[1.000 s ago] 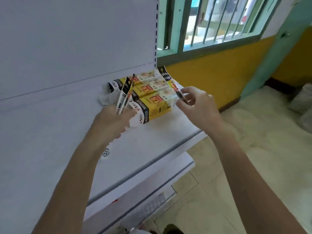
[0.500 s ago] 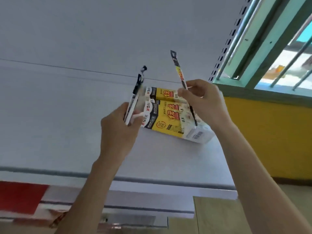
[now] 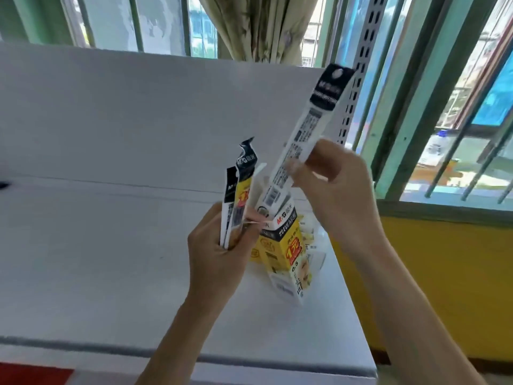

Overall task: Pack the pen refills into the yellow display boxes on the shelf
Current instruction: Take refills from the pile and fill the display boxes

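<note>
Yellow display boxes [image 3: 288, 247] stand on the white shelf [image 3: 97, 259], partly behind my hands. My left hand [image 3: 219, 254] grips a small bunch of packaged pen refills [image 3: 237, 190], upright, with black tops and a yellow label. My right hand [image 3: 333, 187] pinches one long white refill packet [image 3: 308, 140] with a black top. That packet is tilted, and its lower end points down at the top of the nearest box. Whether the end is inside the box is hidden by my fingers.
The shelf's white back panel [image 3: 138, 112] rises behind the boxes. A perforated grey upright [image 3: 358, 68] stands at its right end. Barred windows [image 3: 458, 120] and a curtain [image 3: 258, 26] lie beyond, with a yellow wall [image 3: 444, 273] below. The shelf's front edge [image 3: 249, 359] is near.
The camera has tilted up, showing the windows. My right hand's packet has turned its white back to me and dropped toward the box. My left hand has moved closer to the boxes.
</note>
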A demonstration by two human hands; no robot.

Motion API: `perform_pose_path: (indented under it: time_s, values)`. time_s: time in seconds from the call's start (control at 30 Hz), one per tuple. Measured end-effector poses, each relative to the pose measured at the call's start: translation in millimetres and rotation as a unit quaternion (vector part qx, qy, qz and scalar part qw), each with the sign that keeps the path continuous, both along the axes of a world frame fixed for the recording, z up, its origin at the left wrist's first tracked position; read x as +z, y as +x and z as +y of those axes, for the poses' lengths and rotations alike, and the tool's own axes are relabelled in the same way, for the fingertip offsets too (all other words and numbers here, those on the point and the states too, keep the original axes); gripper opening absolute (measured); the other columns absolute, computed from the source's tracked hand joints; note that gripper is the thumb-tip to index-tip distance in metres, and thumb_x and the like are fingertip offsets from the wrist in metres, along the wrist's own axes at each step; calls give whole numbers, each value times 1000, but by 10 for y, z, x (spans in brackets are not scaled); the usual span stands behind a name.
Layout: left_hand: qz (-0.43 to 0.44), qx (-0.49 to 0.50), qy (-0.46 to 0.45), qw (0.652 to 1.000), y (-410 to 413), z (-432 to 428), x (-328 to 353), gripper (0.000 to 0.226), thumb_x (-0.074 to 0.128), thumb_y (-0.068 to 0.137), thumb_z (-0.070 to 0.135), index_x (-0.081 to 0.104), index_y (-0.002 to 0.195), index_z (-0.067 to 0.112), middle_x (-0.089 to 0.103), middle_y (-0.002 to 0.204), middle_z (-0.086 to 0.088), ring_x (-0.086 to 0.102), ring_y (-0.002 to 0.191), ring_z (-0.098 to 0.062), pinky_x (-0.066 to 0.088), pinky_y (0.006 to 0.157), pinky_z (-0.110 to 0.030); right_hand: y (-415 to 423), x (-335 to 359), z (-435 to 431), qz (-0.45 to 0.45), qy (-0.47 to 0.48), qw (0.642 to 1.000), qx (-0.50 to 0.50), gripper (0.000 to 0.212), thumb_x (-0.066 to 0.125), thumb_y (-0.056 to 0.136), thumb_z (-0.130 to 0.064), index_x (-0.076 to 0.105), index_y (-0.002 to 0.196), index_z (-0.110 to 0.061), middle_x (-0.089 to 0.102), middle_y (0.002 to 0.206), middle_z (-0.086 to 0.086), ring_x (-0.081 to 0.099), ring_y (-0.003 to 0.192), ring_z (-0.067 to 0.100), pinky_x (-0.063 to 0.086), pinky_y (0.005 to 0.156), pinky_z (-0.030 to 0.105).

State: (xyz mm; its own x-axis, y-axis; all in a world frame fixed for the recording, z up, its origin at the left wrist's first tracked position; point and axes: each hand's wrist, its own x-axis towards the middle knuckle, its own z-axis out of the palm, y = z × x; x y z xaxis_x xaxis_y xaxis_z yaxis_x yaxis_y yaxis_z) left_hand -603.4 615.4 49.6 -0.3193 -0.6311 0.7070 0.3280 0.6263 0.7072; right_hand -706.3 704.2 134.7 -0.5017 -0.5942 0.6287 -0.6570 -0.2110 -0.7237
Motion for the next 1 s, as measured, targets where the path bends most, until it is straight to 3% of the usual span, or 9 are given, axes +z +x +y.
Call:
perform_pose_path:
  time_s: [0.1, 0.27, 0.43, 0.53, 0.6, 0.67, 0.8, 0.87, 1.0]
  values:
    - [0, -17, 12, 1000, -19, 17, 13, 12, 64, 74, 29, 64, 83, 37, 69, 82, 5, 68, 75, -5, 51, 57, -15, -55, -138, -32, 53, 39, 997, -31, 7, 61, 88, -20, 68, 89, -21, 69, 87, -14, 63, 80, -1, 48, 73, 9]
    - [-3, -30, 16, 999, -41, -10, 6, 15, 63, 75, 25, 67, 78, 39, 69, 80, 0, 68, 76, -7, 52, 57, -17, -57, -128, -42, 63, -32, 997, -26, 20, 62, 87, -16, 62, 80, -35, 66, 78, -18, 61, 75, -1, 49, 71, 15]
    - [0, -38, 27, 999, -51, -32, -20, 16, 62, 76, 24, 68, 78, 39, 69, 81, -1, 68, 74, -11, 56, 55, -29, -38, -73, -46, 50, -138, 989, -7, 14, 59, 87, -14, 63, 87, -27, 68, 86, -17, 64, 80, 9, 53, 72, 25]
    - [6, -42, 17, 999, -39, -50, -12, 16, 62, 76, 25, 68, 80, 40, 67, 78, 0, 67, 74, -9, 54, 57, -21, -90, -105, -90, 108, 18, 993, -35, 6, 61, 87, -23, 64, 83, -21, 63, 82, -16, 56, 79, 2, 43, 69, 11]
    - [-3, -36, 10, 999, -25, -66, -2, 23, 62, 76, 25, 67, 84, 47, 66, 77, 2, 67, 72, -6, 52, 57, -17, -125, -179, -106, 139, 129, 981, -48, 27, 65, 77, -47, 64, 98, -30, 60, 97, -17, 50, 93, 0, 40, 78, 14]
    - [-8, -36, 18, 999, -2, -85, 7, 29, 61, 76, 28, 65, 89, 53, 67, 82, 4, 67, 73, -5, 52, 57, -14, -163, -264, -75, 107, 153, 982, -42, 58, 61, 63, -67, 54, 115, -43, 51, 123, -17, 44, 116, 4, 40, 95, 27]
    - [-24, -18, 14, 999, 57, -161, 9, 33, 65, 77, 17, 67, 82, 49, 69, 82, 3, 67, 74, -6, 52, 58, -15, -145, -445, 17, 74, 182, 980, 24, 50, 58, 59, -70, 45, 107, -68, 36, 136, -26, 37, 124, -1, 39, 104, 40]
    - [-34, -20, 28, 999, 79, -178, 18, 37, 64, 76, 12, 67, 79, 49, 70, 81, 7, 67, 73, -5, 51, 55, -15, -131, -497, 16, 73, 174, 981, 44, 44, 58, 62, -65, 49, 105, -66, 35, 135, -29, 38, 124, -3, 44, 100, 40]
    - [-46, -26, 47, 997, 134, -175, 46, 30, 65, 76, 13, 67, 73, 43, 62, 60, 18, 57, 50, 1, 38, 44, -7, -99, -402, -104, 89, 211, 973, 40, 47, 62, 63, -71, 58, 105, -52, 44, 126, -30, 47, 114, -5, 43, 96, 30]
